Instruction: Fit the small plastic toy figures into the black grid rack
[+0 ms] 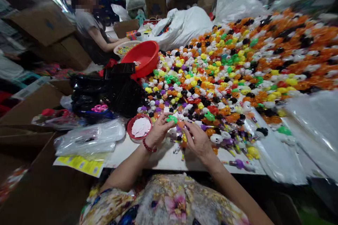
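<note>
My left hand [159, 130], with a dark red bead bracelet [149, 146] at its wrist, pinches a small green plastic figure [172, 119] between thumb and fingers. Close beside it, my right hand [198, 141] has thumb and fingertips closed on a small orange piece [181, 123]. Whether the green and orange pieces are joined, I cannot tell. Under and around both hands lie several small figures on striped sticks, among them a white skull-like head [216, 138] and a purple one [239, 164].
A large heap of coloured plastic figures [227, 74] spreads back and right. Left are a red dish [129, 126] with white slips, clear plastic bags [89, 137] and black trays [126, 95]. Behind stands a red basin [148, 56]. A co-worker [92, 31] sits at the far left.
</note>
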The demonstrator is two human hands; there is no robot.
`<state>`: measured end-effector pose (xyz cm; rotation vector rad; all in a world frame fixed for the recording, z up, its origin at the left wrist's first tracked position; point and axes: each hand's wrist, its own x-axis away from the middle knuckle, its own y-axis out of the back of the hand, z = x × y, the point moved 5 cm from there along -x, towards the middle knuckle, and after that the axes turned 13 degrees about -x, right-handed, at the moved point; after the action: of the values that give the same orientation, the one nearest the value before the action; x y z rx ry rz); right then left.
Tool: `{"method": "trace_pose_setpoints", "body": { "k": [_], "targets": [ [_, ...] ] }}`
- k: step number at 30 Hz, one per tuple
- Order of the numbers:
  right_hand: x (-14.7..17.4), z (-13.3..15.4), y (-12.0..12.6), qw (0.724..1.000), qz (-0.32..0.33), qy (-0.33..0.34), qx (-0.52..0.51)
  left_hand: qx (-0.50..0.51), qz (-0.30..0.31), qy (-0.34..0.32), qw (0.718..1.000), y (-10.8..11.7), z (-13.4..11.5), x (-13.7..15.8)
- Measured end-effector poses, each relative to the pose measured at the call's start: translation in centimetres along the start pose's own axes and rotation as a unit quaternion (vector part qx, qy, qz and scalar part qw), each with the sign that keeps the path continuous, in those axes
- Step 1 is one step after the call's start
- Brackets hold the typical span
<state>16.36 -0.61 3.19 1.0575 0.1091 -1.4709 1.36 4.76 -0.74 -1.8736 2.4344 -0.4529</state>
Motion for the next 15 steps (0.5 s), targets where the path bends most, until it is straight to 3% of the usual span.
{"method": "trace_pose_setpoints", "body": {
  "k": [4, 15],
  "targets": [
    [0.4, -0.5, 0.1, 0.999, 0.029, -0.016, -0.002, -0.047, -0.018, -0.019, 0.999, 0.0, 0.3, 0.3],
    [0.3, -1.0, -0.1, 0.986, 0.034, -0.092, -0.138, -0.177, -0.027, -0.018, 0.984, -0.7, 0.1, 1.7]
  ]
}}
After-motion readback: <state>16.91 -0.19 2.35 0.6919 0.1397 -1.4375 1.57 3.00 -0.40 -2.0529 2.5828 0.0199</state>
